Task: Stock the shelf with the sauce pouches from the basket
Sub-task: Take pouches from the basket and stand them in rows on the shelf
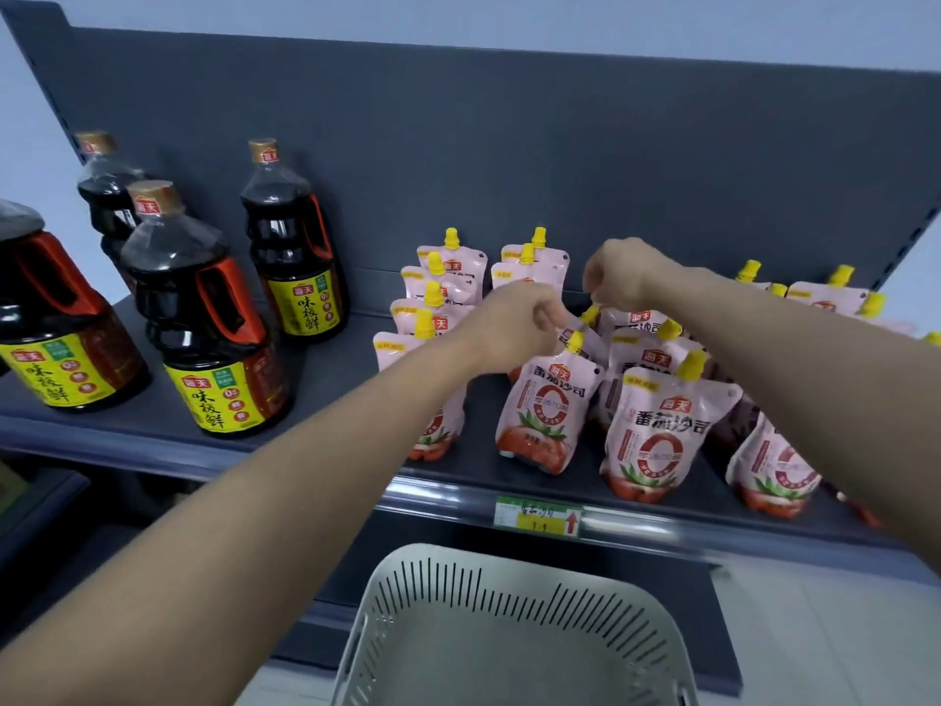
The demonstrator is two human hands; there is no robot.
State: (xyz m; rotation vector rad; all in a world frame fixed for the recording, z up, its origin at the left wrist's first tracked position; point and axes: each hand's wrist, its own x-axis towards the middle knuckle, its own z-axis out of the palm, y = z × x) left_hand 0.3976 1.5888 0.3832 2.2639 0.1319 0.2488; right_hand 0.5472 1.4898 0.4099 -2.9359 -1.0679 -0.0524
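Several pink sauce pouches with yellow caps stand in rows on the dark shelf (540,481). My left hand (514,323) pinches the top corner of a front pouch (547,415), beside its yellow cap. My right hand (624,275) reaches over the rows and pinches the yellow cap of a pouch (634,318) just behind it. A white slotted basket (514,629) sits below the shelf at the bottom centre, and no pouches show in its visible part.
Large dark soy sauce bottles (203,318) with yellow labels stand on the shelf's left half. A green and yellow price tag (537,517) hangs on the shelf's front edge. The grey back panel (509,155) rises behind the pouches.
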